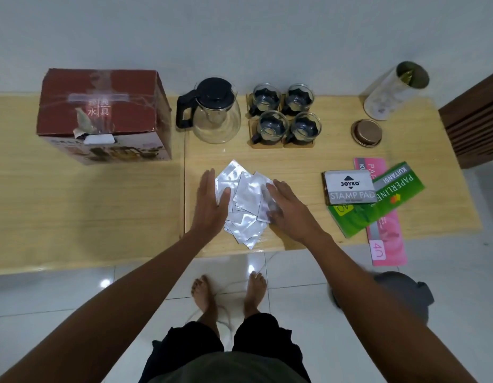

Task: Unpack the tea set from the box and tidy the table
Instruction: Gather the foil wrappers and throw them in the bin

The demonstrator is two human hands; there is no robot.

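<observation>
**Inspector:** Pale wooden table (74, 217) ran across the middle of the frame, against a plain white wall, with glossy white floor tiles below. State the condition of the tea set.

**Assistant:** It appeared unpacked. A clear glass teapot with a black lid and handle (212, 111) stood at upper centre. Four small glass cups in black holders (285, 114) sat on wooden coasters just to its right. The red cardboard box with taped top (101, 114) stood at upper left, apart from them.

**Inspector:** And the hands?

**Assistant:** Both were flat and spread, gripping nothing. The left hand (212, 205) lay at the left edge of a loose heap of silver foil sachets (245, 203), at centre frame. The right hand (290, 211) covered the heap's right edge, fingers partly over the foil.

**Inspector:** Step in hand?

**Assistant:** In my judgement, gathering the sachets into one stack. Done well, the palms would close inward evenly and stay low on the table, because slick foil slides out under a lifted edge. Sachets near the table's front edge needed drawing back first.

**Inspector:** Outstanding items?

**Assistant:** At right, a grey stamp pad tin (350, 186) rested on a green receipt book (377, 200), which overlapped a pink one (386, 239). An open cylindrical canister (394, 89) stood at upper right, its round brown lid (366, 132) lying nearby.
</observation>
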